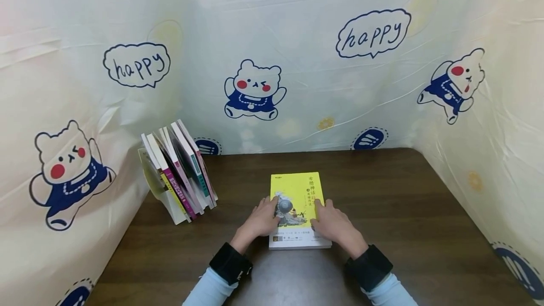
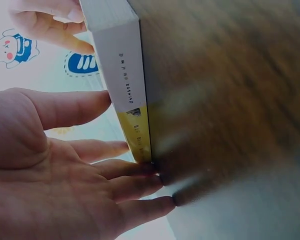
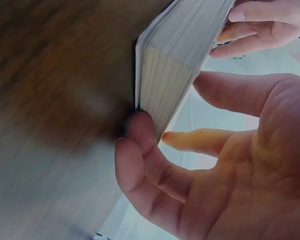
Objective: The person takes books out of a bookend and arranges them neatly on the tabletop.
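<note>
The book point(image 1: 297, 187) lies on the worktop point(image 1: 382, 188); the left hand point(image 1: 263, 217) has a wide grip, straight fingers touching one side; the right hand point(image 1: 334, 223), fingers curled, holds the other.

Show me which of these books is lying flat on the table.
The yellow-and-white book, with the left hand and right hand at its sides. It lies cover up; the other books stand side by side to the left.
</note>
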Demonstrator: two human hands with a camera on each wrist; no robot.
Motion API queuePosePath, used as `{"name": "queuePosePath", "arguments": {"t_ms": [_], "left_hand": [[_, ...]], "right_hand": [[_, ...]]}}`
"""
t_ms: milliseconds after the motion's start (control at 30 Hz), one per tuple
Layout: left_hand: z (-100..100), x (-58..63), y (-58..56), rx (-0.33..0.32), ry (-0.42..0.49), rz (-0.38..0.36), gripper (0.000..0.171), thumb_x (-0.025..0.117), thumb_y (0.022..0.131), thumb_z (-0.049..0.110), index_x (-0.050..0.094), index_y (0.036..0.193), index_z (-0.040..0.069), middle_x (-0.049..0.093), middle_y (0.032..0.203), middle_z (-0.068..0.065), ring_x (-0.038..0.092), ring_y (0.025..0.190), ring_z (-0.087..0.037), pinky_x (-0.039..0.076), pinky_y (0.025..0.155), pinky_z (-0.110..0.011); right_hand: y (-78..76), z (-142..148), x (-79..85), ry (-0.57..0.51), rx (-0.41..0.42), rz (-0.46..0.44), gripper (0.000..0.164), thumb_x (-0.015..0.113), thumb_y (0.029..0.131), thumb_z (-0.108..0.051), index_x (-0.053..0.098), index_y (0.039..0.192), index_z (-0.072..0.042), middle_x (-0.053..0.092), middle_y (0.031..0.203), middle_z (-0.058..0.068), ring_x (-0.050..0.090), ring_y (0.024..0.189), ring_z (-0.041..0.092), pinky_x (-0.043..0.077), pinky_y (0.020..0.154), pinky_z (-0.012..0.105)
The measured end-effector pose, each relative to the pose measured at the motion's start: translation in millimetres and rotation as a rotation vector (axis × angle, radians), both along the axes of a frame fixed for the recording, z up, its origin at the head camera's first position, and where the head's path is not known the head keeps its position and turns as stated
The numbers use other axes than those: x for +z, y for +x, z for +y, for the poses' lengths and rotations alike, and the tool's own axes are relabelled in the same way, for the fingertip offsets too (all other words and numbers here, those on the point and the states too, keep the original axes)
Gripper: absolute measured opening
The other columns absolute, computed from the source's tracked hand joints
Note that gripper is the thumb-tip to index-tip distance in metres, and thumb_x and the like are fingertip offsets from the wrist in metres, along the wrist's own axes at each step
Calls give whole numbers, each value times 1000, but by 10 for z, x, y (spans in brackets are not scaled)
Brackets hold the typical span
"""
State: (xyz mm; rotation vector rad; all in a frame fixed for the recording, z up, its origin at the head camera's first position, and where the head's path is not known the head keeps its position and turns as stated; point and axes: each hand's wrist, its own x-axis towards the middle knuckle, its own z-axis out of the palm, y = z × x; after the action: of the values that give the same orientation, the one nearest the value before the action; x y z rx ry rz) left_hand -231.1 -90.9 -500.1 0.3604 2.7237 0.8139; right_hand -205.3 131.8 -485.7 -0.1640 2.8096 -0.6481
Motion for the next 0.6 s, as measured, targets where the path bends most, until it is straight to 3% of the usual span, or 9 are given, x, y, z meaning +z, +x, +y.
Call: {"name": "queuePosePath", "arguments": {"t_ms": [333,600], "left_hand": [[-5,-2,0,3,3,18,62,62,102,13,39,156,-6,32,164,-35,25,153,-50,25,122,-69],[-40,90,90,3,41,-18,60,62,98,3,42,155,-5,34,164,-34,34,150,-45,33,122,-61]], "right_hand": [[-10,5,5,-2,1,-3,68,65,99,-25,40,157,1,51,128,27,57,81,32,47,63,39],[3,3,-6,-5,-4,-11,67,65,100,-25,39,157,1,50,129,28,57,80,32,47,63,40]]}}
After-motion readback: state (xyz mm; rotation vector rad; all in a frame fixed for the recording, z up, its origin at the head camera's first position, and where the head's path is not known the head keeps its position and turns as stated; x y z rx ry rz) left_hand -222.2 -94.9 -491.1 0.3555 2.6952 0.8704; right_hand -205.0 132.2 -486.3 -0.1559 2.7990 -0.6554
